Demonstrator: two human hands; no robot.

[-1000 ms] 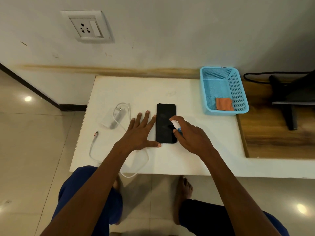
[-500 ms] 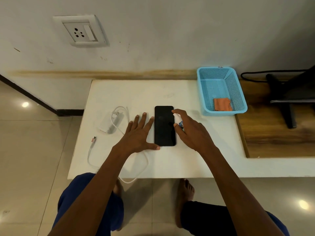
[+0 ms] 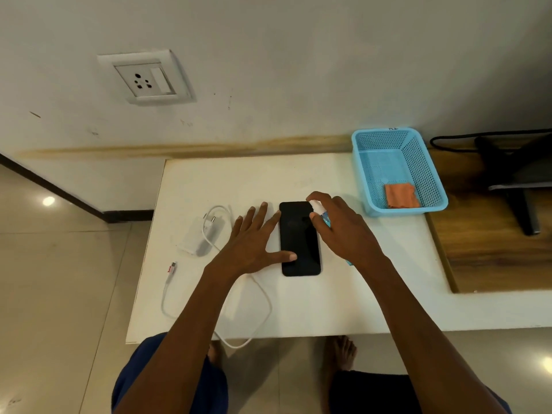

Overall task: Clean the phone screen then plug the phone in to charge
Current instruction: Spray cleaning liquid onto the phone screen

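Phone lies flat on table, between left hand and right hand. Left thumb touches phone's near left edge. Charger and cable lie left of left hand. Basket, cloth inside, beyond and right of right hand. Wall socket far behind left hand.

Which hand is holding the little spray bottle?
The right hand holds the small spray bottle, its white top over the phone. The left hand holds nothing; it lies flat, fingers spread, beside the phone.
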